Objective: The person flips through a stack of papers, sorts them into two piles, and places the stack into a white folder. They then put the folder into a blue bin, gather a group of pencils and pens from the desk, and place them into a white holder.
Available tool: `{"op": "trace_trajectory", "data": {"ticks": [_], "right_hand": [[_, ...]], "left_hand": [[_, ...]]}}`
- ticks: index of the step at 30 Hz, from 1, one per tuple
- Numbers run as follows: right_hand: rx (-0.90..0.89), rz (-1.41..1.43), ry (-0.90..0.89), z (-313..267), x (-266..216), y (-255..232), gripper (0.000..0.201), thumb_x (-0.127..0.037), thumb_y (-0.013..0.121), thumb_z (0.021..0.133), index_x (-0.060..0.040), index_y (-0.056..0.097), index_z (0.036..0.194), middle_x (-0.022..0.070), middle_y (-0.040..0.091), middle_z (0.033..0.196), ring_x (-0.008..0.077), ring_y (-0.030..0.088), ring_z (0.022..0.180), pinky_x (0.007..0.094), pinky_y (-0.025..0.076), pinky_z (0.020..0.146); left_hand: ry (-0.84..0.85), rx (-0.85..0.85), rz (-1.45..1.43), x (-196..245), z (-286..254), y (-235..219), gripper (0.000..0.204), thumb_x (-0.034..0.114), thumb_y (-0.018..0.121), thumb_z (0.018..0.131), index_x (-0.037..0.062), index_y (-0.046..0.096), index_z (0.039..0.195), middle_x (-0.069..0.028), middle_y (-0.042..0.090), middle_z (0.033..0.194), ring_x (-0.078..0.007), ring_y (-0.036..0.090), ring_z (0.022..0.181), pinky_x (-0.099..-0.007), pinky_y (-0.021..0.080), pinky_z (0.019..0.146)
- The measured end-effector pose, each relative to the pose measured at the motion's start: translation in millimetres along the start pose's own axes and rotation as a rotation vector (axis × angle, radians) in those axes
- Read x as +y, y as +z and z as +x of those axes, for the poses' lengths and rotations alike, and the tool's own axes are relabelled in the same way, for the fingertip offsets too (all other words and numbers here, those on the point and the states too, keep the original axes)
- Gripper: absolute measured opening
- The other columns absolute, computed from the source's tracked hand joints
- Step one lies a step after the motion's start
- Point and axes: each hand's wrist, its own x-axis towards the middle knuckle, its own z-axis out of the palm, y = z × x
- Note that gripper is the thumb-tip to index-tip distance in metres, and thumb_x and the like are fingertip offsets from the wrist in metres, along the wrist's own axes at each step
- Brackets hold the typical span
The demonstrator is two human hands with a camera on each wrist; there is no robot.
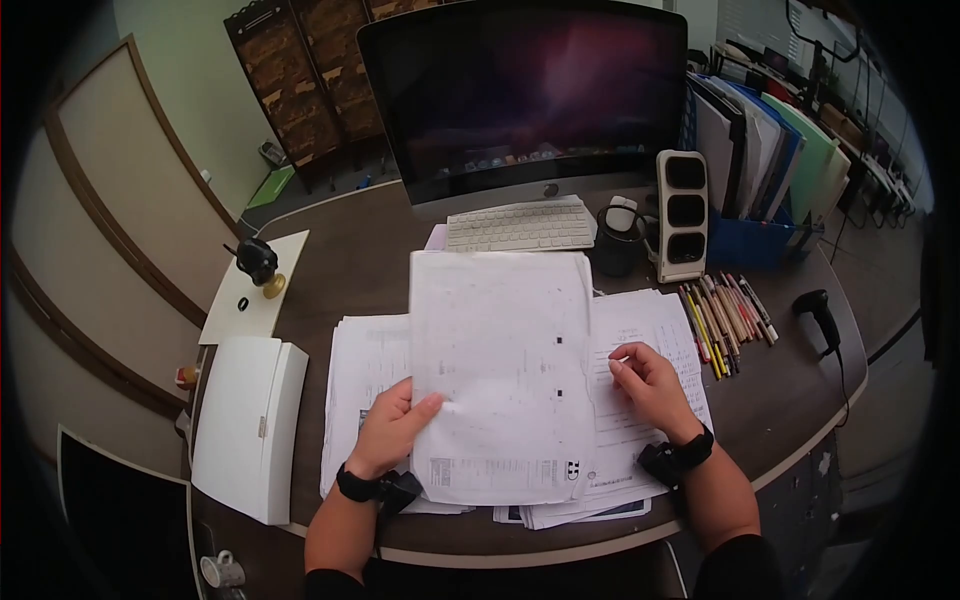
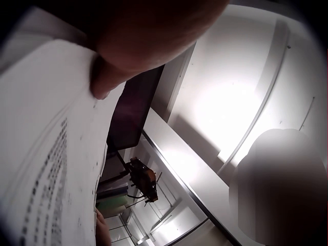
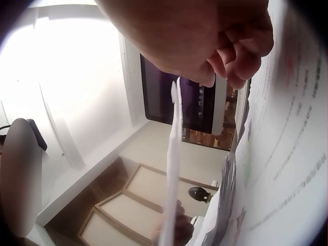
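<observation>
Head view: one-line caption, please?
Left hand lifts a printed sheet off desk papers; right hand rests curled there.

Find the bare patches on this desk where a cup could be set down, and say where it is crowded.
Bare desk lies between the white board and the keyboard, and between the pencils and the scanner. The middle is crowded: paper stacks under both hands, the left hand holding a sheet.

One monitor point(image 1: 520, 95), one keyboard point(image 1: 520, 227), one barcode scanner point(image 1: 820, 315), one white printer point(image 1: 250, 425), two hands.
</observation>
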Motion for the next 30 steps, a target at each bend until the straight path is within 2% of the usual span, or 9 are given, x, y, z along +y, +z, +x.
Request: {"op": "trace_trajectory", "data": {"ticks": [5,11,18,20,21,23,24,26,30], "right_hand": [[0.146,-0.262,-0.087,5,5,-22,0.019,-0.017,0.064,0.092,0.0003,0.064,0.098,0.0026,0.061,0.067,0.008,0.053,0.06,0.0246,0.044,0.057],[0.232,-0.432,-0.057,7,4,-33,0.02,-0.018,0.064,0.088,-0.0007,0.066,0.097,0.0154,0.069,0.077,0.0279,0.065,0.066,0.0366,0.051,0.063],[0.193,-0.612,-0.029,7,8,-37,0.026,-0.021,0.066,0.086,0.0004,0.065,0.102,0.0164,0.068,0.085,0.0328,0.066,0.079,0.0412,0.051,0.072],[0.204,-0.654,-0.022,6,8,-39,0.029,-0.021,0.068,0.085,0.0007,0.064,0.104,0.0174,0.067,0.091,0.0334,0.065,0.084,0.0414,0.051,0.075],[0.228,-0.717,-0.036,5,8,-39,0.033,-0.022,0.069,0.083,0.0016,0.063,0.106,0.0188,0.066,0.098,0.0344,0.064,0.089,0.0415,0.05,0.079],[0.253,-0.779,-0.044,3,7,-40,0.037,-0.023,0.071,0.082,0.0024,0.063,0.108,0.0203,0.064,0.104,0.0354,0.063,0.095,0.0417,0.05,0.082],[0.238,-0.819,-0.019,2,5,-41,0.041,-0.024,0.073,0.081,0.0033,0.062,0.11,0.021,0.063,0.107,0.0362,0.062,0.098,0.0418,0.049,0.084],[0.222,-0.859,0.01,1,5,-42,0.045,-0.025,0.074,0.08,0.0041,0.061,0.112,0.0216,0.062,0.109,0.0371,0.061,0.1,0.042,0.049,0.086],[0.199,-0.782,0.014,5,14,-43,0.055,-0.022,0.076,0.077,0.0039,0.056,0.121,0.0202,0.064,0.1,0.0353,0.063,0.092,0.0403,0.05,0.082]], "left_hand": [[0.076,0.157,-0.011,28,-21,-32,0.029,0.013,0.053,0.1,-0.0058,0.056,0.123,-0.0105,0.067,0.113,-0.0135,0.063,0.099,-0.0278,0.051,0.088],[-0.015,0.303,0.023,12,-46,-78,0.029,0.012,0.052,0.1,-0.0054,0.056,0.123,-0.0111,0.067,0.112,-0.0141,0.064,0.096,-0.0275,0.05,0.087],[-0.173,0.45,0.6,-15,-64,-94,0.032,0.009,0.064,0.091,-0.0027,0.055,0.119,-0.0113,0.066,0.106,-0.0145,0.061,0.097,-0.0275,0.048,0.084],[0.049,0.613,1.128,0,-67,-72,0.045,0.014,0.073,0.084,0.0001,0.054,0.122,-0.0144,0.062,0.115,-0.0243,0.059,0.108,-0.0333,0.046,0.091],[0.051,0.609,1.126,3,-70,-66,0.045,0.014,0.073,0.084,0.0001,0.054,0.122,-0.0144,0.062,0.115,-0.0243,0.059,0.108,-0.0333,0.046,0.091],[0.31,0.175,1.431,10,-78,-53,0.06,0.027,0.079,0.078,0.0058,0.053,0.128,-0.016,0.052,0.131,-0.0331,0.048,0.123,-0.0442,0.038,0.103],[0.309,0.17,1.429,15,-82,-40,0.06,0.027,0.079,0.078,0.0058,0.053,0.128,-0.016,0.052,0.131,-0.0331,0.048,0.123,-0.0442,0.038,0.103],[0.25,-0.265,1.526,25,-85,-15,0.072,0.038,0.082,0.073,0.0125,0.052,0.133,-0.016,0.045,0.14,-0.034,0.04,0.132,-0.053,0.028,0.109],[0.119,-0.375,1.524,10,-86,-23,0.077,0.043,0.082,0.071,0.0181,0.05,0.137,-0.0152,0.041,0.144,-0.0334,0.037,0.136,-0.057,0.026,0.11]]}}
